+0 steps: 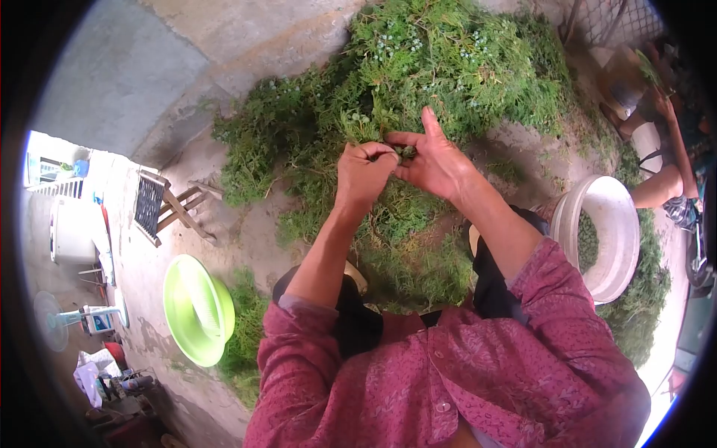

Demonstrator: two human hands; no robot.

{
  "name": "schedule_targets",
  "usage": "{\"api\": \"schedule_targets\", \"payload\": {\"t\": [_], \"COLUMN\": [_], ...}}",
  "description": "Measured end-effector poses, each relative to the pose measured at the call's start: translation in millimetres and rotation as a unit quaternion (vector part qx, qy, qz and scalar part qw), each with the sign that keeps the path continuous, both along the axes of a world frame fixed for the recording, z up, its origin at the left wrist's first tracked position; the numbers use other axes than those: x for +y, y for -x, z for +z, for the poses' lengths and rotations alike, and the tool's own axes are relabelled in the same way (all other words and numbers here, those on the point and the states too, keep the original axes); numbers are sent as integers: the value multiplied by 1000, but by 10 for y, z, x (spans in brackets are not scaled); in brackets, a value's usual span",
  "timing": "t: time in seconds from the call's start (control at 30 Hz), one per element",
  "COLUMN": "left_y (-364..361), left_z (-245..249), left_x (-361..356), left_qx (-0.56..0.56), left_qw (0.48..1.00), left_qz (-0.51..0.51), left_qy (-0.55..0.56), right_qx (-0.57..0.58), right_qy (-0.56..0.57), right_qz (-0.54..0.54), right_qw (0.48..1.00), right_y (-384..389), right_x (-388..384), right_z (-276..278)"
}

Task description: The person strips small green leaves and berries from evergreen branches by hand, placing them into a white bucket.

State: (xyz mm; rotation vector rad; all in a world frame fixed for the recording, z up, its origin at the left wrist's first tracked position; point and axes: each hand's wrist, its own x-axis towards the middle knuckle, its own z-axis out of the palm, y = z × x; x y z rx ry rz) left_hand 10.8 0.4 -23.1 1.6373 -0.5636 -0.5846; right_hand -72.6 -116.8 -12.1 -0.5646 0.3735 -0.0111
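Note:
My left hand (360,178) is closed in a pinch, its thumb and fingertips meeting beside my right hand. From it rises a green evergreen sprig (361,127) bearing small round cones. My right hand (439,163) is turned palm up with the thumb stretched out. Its fingers curl about a few small green cones (405,152), partly hidden by my left fingertips. Just beyond both hands lies a large heap of cut evergreen branches (455,75), dotted with pale blue-green cones. More loose foliage (407,261) covers the ground below my hands.
A white bucket (614,243) with green cones inside stands tilted in view at my right. At my left are a lime-green basin (196,310) and a wooden folding stool (175,205). Another person's arm (676,142) shows at far right. A fan (56,321) stands far left.

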Motion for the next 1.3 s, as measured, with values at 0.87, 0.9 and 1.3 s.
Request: {"api": "schedule_targets", "payload": {"t": [0.87,0.9,1.3], "left_y": [67,85,85], "left_z": [-85,-77,15], "left_x": [-1,-6,18], "left_qx": [-98,-118,63], "left_qw": [995,992,997], "left_qz": [-8,-4,21], "left_qy": [-16,-32,49], "right_qx": [-37,-42,-14], "right_qy": [4,8,-32], "right_qz": [3,9,-21], "right_qw": [999,999,999], "right_y": [-6,-5,-9], "right_x": [95,98,72], "right_z": [-12,-13,-19]}}
